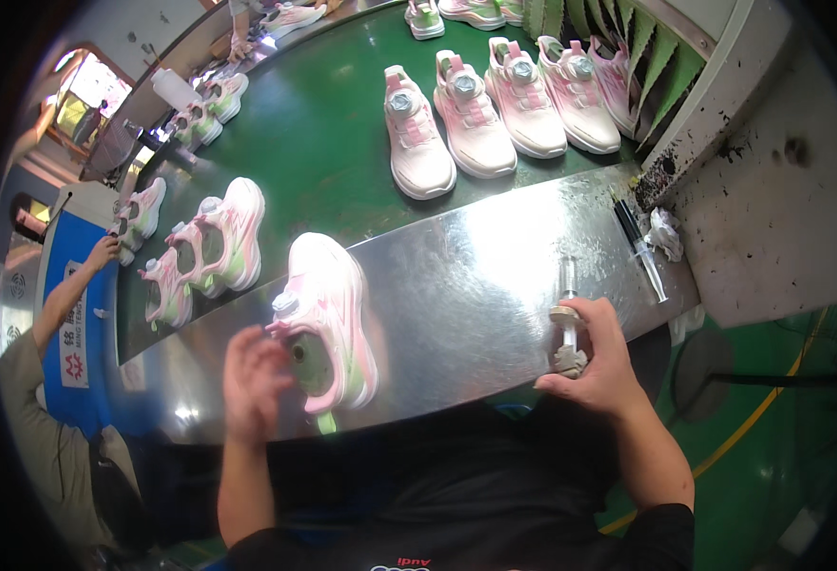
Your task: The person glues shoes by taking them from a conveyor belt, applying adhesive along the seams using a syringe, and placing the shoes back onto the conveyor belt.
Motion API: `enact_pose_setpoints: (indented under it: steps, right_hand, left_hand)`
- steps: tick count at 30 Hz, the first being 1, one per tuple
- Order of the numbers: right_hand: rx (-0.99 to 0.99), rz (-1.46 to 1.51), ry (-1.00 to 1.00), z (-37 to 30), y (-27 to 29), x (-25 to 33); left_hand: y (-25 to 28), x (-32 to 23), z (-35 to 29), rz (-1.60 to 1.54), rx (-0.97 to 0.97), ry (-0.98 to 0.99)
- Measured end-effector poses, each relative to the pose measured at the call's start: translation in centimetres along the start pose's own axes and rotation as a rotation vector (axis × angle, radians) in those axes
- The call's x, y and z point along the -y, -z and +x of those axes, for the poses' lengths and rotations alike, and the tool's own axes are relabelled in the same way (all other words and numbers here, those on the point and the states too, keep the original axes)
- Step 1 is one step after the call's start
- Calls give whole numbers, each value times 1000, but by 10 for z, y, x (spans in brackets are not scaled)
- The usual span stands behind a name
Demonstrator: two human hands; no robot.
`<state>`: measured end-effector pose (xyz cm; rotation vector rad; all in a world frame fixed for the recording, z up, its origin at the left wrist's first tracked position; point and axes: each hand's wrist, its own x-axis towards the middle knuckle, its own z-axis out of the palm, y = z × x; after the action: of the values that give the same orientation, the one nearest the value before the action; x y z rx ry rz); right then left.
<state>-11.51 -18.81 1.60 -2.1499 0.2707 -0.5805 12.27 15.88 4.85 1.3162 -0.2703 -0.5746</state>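
Note:
On the metal strip of the bench stands a white and pink sneaker [328,276] with a dial on top and a green heel tab. My left hand [255,381] is beside its collar, blurred, fingers loosely apart; I see nothing in it. My right hand [597,357] is closed around a clear syringe [569,274]. Its barrel points away from me, and whitish wrapping covers its flange and plunger end. Farther right, a second syringe [639,249] with a dark section lies on the metal, next to a crumpled white tissue [664,234].
Several matching sneakers [418,143] line the far side of the green bench top [323,143]. More sneakers [233,233] stand at the left. Green strips [661,71] hang from an opening at the right, beside a stained metal panel [771,181]. At the left, another person's hand [104,252] touches a shoe.

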Motion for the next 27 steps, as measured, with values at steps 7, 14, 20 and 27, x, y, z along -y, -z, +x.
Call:
enact_pose_setpoints:
  steps: [7,14,20,27]
  right_hand:
    - [-89,401,-199,-13,8,-2]
    - [-62,339,-257,-15,14,10]
    - [-40,371,-262,-17,25,34]
    - [117,917,-183,17,16,72]
  left_hand:
    - [13,10,141,543,37,147]
    - [-28,15,145,428,104,153]
    - [-104,0,100,-264,348,-79]
    - [-91,16,75,-492,354,-55]
